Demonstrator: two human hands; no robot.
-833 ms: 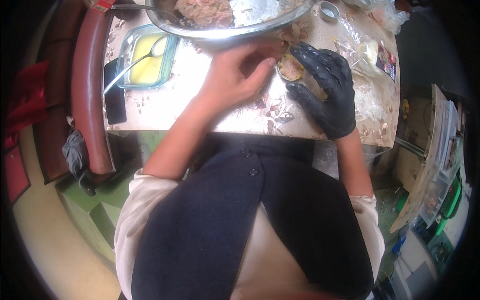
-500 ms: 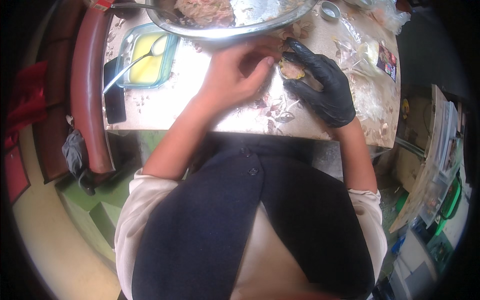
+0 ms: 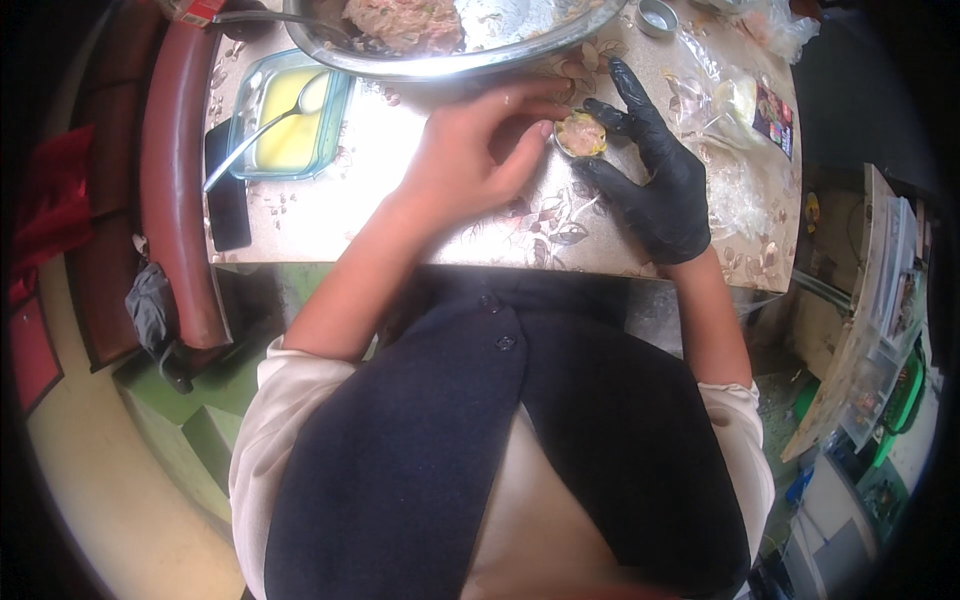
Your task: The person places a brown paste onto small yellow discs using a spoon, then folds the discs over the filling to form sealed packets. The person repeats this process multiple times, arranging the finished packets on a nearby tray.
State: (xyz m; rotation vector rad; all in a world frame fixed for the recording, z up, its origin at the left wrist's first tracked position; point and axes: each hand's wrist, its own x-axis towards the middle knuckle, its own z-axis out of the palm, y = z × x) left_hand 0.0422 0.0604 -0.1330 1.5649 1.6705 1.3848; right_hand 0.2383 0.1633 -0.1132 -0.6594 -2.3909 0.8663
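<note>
A small round metal mould (image 3: 580,136), filled with pinkish mince inside a yellowish edge, is tilted up between my two hands above the table. My bare left hand (image 3: 487,150) has its thumb tip at the mould's left rim, with its fingers curved behind. On the other side, my right hand (image 3: 652,172) wears a black glove. Its thumb is at the lower right rim and a bent finger at the upper right, while another finger is raised away. The undersides of the fingers are hidden.
A big metal bowl (image 3: 450,68) with mince and a spoon handle stands at the far edge. Left is a glass dish (image 3: 330,150) of yellow liquid with a spoon (image 3: 265,130), beside a dark phone (image 3: 230,215). An empty mould (image 3: 656,18) and plastic bags (image 3: 735,110) lie right.
My right hand's fingers have spread, one of them lifting off. The filled mould is turned more toward view and less covered by the glove. My left hand has barely moved.
</note>
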